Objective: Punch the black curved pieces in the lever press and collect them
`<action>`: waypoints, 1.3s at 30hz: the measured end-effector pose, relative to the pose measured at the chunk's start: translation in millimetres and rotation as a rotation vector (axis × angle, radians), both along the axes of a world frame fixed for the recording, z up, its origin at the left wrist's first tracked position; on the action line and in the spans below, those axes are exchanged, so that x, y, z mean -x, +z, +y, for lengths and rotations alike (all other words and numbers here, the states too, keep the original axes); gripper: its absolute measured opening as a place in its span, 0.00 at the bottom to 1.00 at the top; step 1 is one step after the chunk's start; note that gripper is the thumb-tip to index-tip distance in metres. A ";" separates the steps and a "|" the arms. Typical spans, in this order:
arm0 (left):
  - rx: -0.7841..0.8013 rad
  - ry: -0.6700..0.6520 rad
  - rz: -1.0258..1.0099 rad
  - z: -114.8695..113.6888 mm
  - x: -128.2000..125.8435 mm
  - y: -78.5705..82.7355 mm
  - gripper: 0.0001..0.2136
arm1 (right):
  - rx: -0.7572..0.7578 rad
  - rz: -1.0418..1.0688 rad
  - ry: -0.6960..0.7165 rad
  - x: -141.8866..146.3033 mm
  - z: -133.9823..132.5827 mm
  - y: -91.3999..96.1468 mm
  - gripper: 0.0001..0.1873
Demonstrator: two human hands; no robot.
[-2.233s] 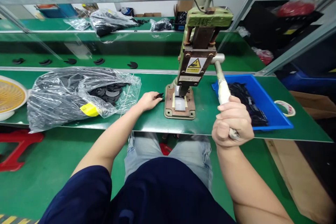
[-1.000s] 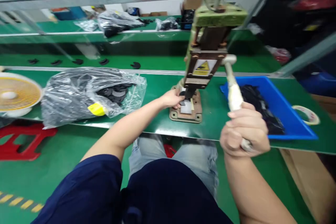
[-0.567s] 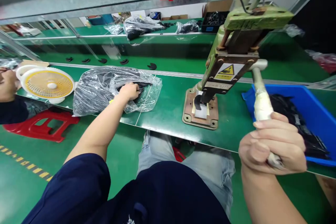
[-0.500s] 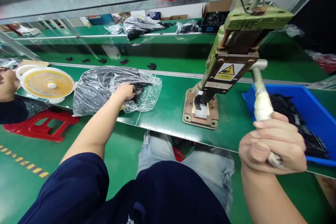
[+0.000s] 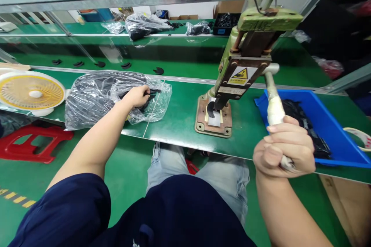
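Note:
My left hand (image 5: 138, 95) reaches into the open mouth of a clear plastic bag (image 5: 98, 94) full of black curved parts, its fingers curled over one of them. My right hand (image 5: 282, 148) is wrapped around the taped lever handle (image 5: 273, 105) of a green hand press (image 5: 246, 50). A black part (image 5: 210, 109) lies on the press's base plate (image 5: 203, 121) under the ram.
A blue tray (image 5: 324, 123) of black parts stands right of the press, with a tape roll (image 5: 361, 137) beyond it. A small fan (image 5: 29, 92) sits at the left, a red stool (image 5: 31, 142) below. Black parts (image 5: 158, 70) lie on the conveyor behind.
My left hand put a black part under the press ram, then went left into the plastic bag. My right hand stayed on the lever handle.

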State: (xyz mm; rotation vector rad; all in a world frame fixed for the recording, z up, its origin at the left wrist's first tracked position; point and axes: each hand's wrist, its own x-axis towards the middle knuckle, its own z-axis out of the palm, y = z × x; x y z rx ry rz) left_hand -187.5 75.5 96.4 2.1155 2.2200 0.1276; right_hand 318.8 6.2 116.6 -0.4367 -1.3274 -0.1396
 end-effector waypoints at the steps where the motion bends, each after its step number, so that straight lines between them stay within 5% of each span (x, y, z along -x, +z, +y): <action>1: -0.028 -0.050 -0.007 -1.2 -11.0 1.5 0.11 | 0.003 -0.006 -0.002 0.1 -0.8 0.6 0.18; 8: -0.032 -0.078 -0.110 1.2 -73.5 1.6 0.19 | 0.037 -0.075 0.021 -3.0 -5.9 1.5 0.15; 17: -0.009 -0.146 -0.325 20.8 -128.6 -11.8 0.14 | 0.099 -0.107 0.005 -4.7 -12.5 2.7 0.12; 24: 0.073 -0.256 -0.472 19.6 -186.7 -48.3 0.07 | 0.113 -0.130 -0.003 -5.5 -16.6 3.7 0.09; 28: 0.029 -0.123 -0.834 19.5 -212.5 -66.5 0.08 | 0.114 -0.156 0.014 -7.1 -17.7 4.0 0.08; 33: 0.182 0.090 -1.406 16.0 -239.3 -50.3 0.10 | 0.095 -0.144 0.023 -6.0 -16.9 4.0 0.10; 39: 0.289 -0.007 -1.630 -1.7 -267.6 -22.0 0.15 | 0.099 -0.155 0.010 -7.0 -16.7 3.0 0.09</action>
